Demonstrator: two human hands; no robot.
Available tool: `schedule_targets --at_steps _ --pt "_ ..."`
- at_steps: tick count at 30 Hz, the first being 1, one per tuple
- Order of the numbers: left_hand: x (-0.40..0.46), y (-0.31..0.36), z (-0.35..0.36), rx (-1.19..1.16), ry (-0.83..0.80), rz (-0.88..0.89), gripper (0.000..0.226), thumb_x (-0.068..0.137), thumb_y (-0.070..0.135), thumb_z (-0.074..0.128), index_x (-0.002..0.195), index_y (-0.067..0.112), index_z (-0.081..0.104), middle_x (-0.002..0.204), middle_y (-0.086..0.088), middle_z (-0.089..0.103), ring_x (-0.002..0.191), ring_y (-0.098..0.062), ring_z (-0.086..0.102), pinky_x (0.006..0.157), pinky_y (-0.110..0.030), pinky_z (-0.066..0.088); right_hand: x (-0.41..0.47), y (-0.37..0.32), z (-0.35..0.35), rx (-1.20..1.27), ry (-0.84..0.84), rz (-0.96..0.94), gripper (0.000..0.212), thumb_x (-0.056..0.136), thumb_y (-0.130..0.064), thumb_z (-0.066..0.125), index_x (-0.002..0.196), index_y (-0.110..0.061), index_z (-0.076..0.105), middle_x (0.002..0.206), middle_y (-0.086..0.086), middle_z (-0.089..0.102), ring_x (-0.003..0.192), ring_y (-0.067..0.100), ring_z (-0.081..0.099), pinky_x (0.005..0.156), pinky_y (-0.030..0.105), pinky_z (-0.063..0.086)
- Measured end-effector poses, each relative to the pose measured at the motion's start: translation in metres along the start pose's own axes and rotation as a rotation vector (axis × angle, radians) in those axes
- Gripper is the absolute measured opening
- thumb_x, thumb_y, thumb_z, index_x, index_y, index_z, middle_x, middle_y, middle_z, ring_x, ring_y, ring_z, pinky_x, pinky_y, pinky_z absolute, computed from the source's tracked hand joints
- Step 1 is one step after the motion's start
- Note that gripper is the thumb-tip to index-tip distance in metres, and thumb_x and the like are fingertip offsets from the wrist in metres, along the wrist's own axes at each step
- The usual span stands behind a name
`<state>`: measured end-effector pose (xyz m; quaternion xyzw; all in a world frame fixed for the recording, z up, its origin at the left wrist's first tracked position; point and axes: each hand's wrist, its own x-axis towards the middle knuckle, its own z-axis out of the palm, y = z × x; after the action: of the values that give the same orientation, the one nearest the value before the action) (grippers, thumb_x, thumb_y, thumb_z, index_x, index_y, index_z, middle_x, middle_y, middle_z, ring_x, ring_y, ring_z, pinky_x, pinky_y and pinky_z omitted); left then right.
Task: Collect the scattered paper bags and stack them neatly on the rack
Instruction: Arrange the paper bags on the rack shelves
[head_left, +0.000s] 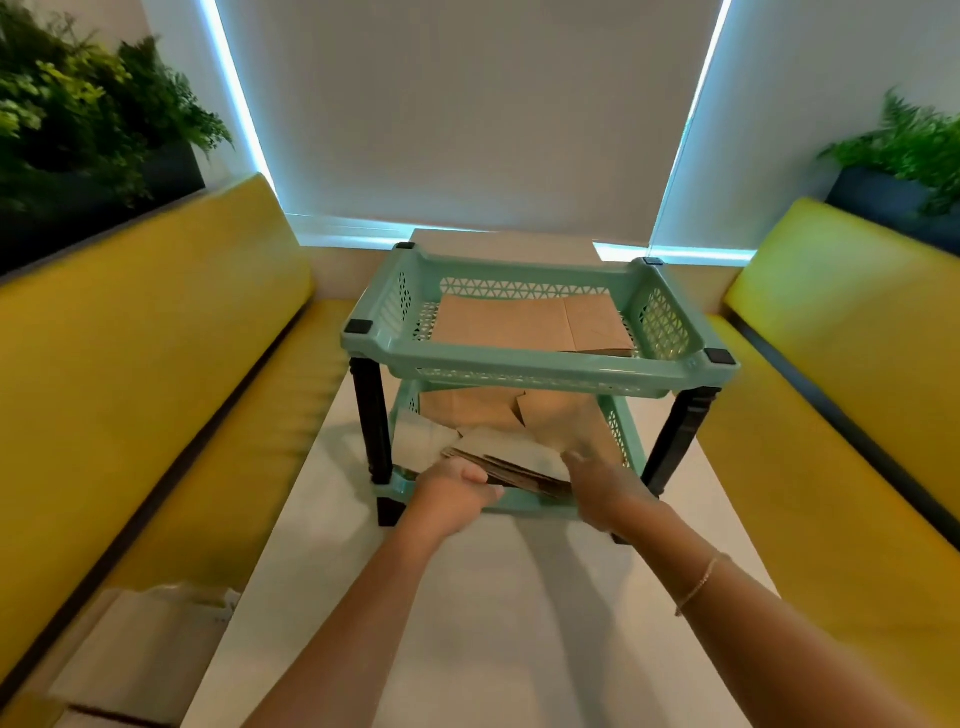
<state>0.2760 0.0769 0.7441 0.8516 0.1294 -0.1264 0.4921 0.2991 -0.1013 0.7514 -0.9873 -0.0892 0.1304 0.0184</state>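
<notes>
Head view
Rack (540, 364): mint-green plastic, 2 tiers on black legs, standing on the white counter (498, 613) toward its far end.
Upper tier: 1 brown paper bag (524, 325) lies flat in the tray.
Lower tier: brown paper bags (483, 410) at the back, a pale one (514, 449) over them, and a bundle of flat bags (524, 475) slanting across the near rim.
Left grip (452, 491): fingers curled round the near left end of the bundle, at the tray's front edge.
Right grip (605, 486): reaches into the lower tier on the right, fingertips against the brown bags; blurred, so I cannot tell whether it is gripping or only touching.
Right wrist: a thin bracelet (698, 584).
Near left: pale flat bags (140, 654) lie on the yellow bench seat (156, 364), beside the counter.
Right: a second yellow bench (841, 374).
Far corners: green plants (93, 114) in dark planters on both sides.
</notes>
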Motion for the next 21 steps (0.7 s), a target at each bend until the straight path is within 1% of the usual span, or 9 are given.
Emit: schedule_targets --at_steps 3,6,8,11,13,15,17,19,21 --pt "0.007 0.006 0.01 -0.027 0.012 -0.026 0.031 0.084 0.031 0.068 0.11 0.016 0.061 0.108 -0.002 0.063 0.1 -0.021 0.062 0.09 -0.032 0.051 -0.001 -0.005 -0.009 -0.022 0.023 0.03 0.043 0.092 -0.002 0.047 0.134 -0.011 0.039 0.126 0.013 0.052 0.109 0.029 0.057 0.089 0.036 0.052" --pt "0.011 0.012 0.02 -0.157 0.034 -0.031 0.031 0.086 0.034 0.066 0.11 0.014 0.06 0.106 -0.004 0.064 0.092 -0.02 0.063 0.09 -0.037 0.053 -0.008 -0.01 -0.019 0.039 0.063 0.065 0.041 0.095 -0.006 0.044 0.134 -0.013 0.037 0.117 0.011 0.052 0.101 0.024 0.057 0.083 0.032 0.05" --pt "0.009 0.017 0.025 -0.278 0.024 -0.057 0.04 0.088 0.035 0.063 0.118 0.01 0.056 0.101 0.0 0.061 0.083 -0.015 0.063 0.085 -0.033 0.055 -0.017 -0.013 -0.023 0.082 0.094 0.068 0.04 0.095 -0.007 0.043 0.134 -0.014 0.037 0.115 0.011 0.052 0.095 0.022 0.056 0.08 0.03 0.049" --pt "0.005 0.019 0.031 -0.449 0.002 -0.094 0.054 0.085 0.041 0.064 0.128 0.013 0.047 0.11 -0.003 0.059 0.087 -0.015 0.064 0.08 -0.028 0.056 -0.031 -0.017 -0.022 0.162 0.208 0.048 0.04 0.091 -0.002 0.042 0.13 -0.012 0.046 0.11 0.012 0.061 0.095 0.027 0.061 0.079 0.031 0.05" --pt "0.002 0.017 0.035 -0.56 -0.038 -0.075 0.067 0.082 0.046 0.065 0.136 0.015 0.039 0.12 -0.008 0.058 0.094 -0.018 0.064 0.083 -0.032 0.055 -0.039 -0.021 -0.018 0.165 0.255 0.023 0.042 0.088 -0.001 0.044 0.127 -0.013 0.052 0.109 0.013 0.065 0.097 0.029 0.063 0.082 0.033 0.052" --pt "0.001 0.015 0.039 -0.668 -0.092 -0.094 0.072 0.081 0.048 0.063 0.139 0.016 0.035 0.121 -0.01 0.058 0.097 -0.022 0.064 0.087 -0.038 0.055 -0.046 -0.026 -0.011 0.151 0.256 -0.046 0.043 0.088 -0.002 0.044 0.126 -0.017 0.054 0.109 0.01 0.067 0.098 0.028 0.064 0.084 0.036 0.053" --pt "0.0 0.014 0.043 -0.75 -0.086 -0.128 0.059 0.087 0.04 0.061 0.135 0.013 0.038 0.119 -0.013 0.059 0.095 -0.024 0.064 0.081 -0.038 0.056 -0.05 -0.031 -0.005 0.138 0.23 -0.172 0.038 0.09 -0.009 0.044 0.124 -0.024 0.056 0.106 0.005 0.069 0.096 0.024 0.065 0.081 0.035 0.054" --pt "0.002 0.011 0.044 -0.736 0.029 -0.165 0.043 0.093 0.021 0.056 0.133 0.01 0.043 0.122 -0.015 0.059 0.095 -0.027 0.063 0.076 -0.037 0.055 -0.051 -0.035 -0.002 0.186 0.19 -0.291 0.029 0.095 -0.028 0.048 0.121 -0.027 0.059 0.106 -0.002 0.07 0.095 0.017 0.065 0.082 0.033 0.053" --pt "0.003 0.006 0.039 -0.653 0.156 -0.177 0.036 0.095 0.008 0.049 0.131 0.01 0.047 0.124 -0.014 0.059 0.102 -0.03 0.06 0.08 -0.036 0.051 -0.046 -0.034 -0.005 0.32 0.143 -0.298 0.036 0.093 -0.041 0.05 0.123 -0.024 0.06 0.115 -0.003 0.067 0.1 0.013 0.064 0.089 0.03 0.051"
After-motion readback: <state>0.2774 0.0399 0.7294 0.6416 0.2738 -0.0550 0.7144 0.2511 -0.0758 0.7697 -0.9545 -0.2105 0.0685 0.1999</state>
